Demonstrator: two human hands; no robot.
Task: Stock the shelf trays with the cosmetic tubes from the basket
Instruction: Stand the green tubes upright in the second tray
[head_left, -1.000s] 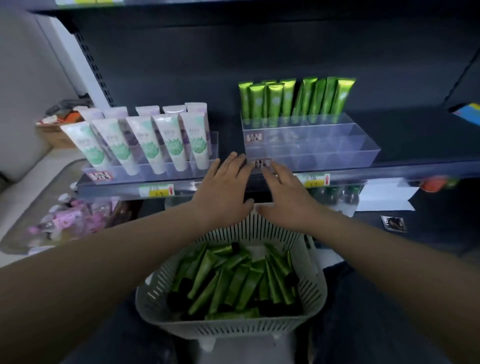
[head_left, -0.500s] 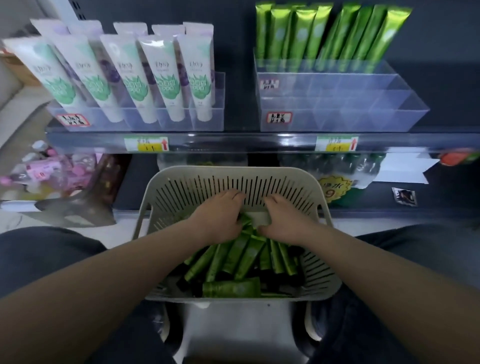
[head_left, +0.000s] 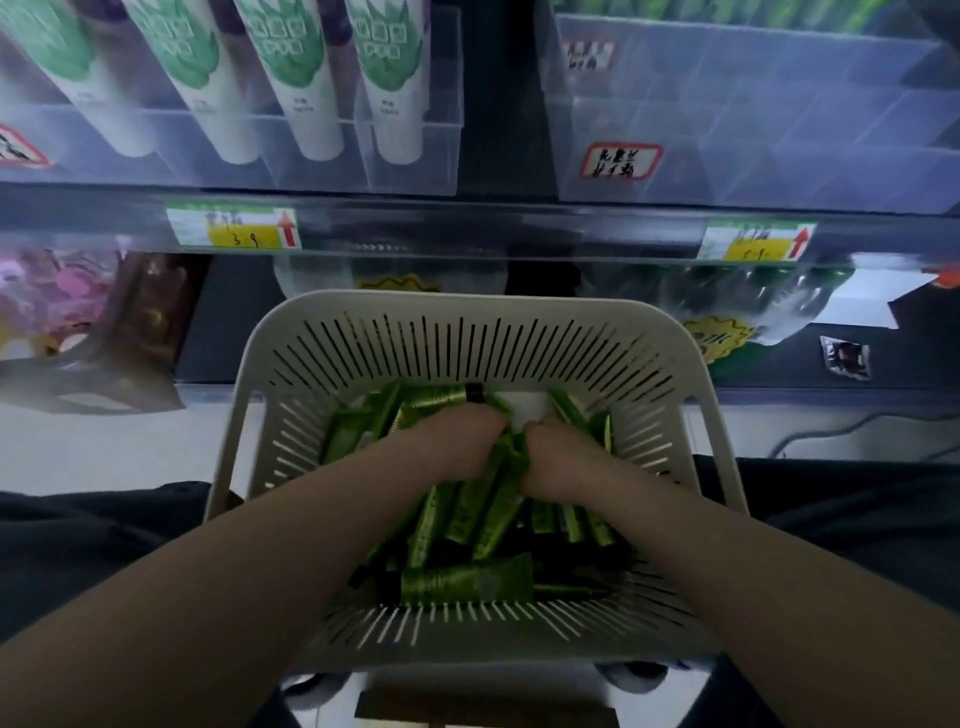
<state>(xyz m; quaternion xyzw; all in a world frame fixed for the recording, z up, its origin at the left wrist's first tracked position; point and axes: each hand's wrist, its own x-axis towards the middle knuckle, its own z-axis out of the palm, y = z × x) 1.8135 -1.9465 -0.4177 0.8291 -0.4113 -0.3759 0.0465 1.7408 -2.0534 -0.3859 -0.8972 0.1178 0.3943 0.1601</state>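
Slotted pale plastic basket (head_left: 467, 312), near centre: glossy green tubes (head_left: 470, 578), black-capped, heaped. Left hand (head_left: 457, 448) and right hand (head_left: 563, 460), fingers curled, each clutching tubes mid-pile.

basket (head_left: 524, 332) looks like matt off-white slotted plastic, green tubes (head_left: 470, 579) have a glossy foil-ish sheen, shelf trays (head_left: 753, 124) are clear smooth plastic, price tags (head_left: 234, 227) paper.

Left hand (head_left: 457, 449): down from the shelf (head_left: 467, 226) into the basket (head_left: 467, 332), our fingers now closing round green tubes (head_left: 467, 577).
Right hand (head_left: 563, 460): likewise, gripping alongside.
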